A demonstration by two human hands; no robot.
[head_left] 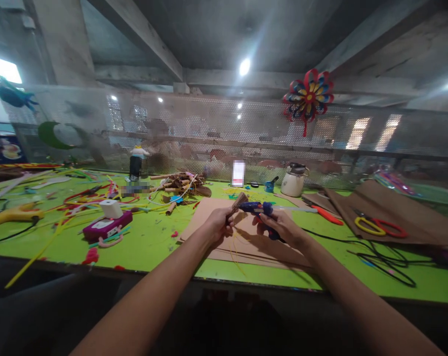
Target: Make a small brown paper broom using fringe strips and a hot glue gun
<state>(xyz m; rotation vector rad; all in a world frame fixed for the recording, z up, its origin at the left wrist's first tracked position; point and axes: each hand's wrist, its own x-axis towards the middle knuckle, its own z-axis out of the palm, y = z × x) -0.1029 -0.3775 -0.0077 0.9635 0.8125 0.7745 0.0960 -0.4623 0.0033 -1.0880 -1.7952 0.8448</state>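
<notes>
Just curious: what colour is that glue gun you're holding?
Blue; the glue gun in the right hand shows best in the head view.

A craft workshop, probably shared: a green bench [142, 242] strewn with coloured strips, scissors [379, 226], cardboard sheets [394, 207], and a paper pinwheel [308, 99] hung on mesh fencing.
</notes>
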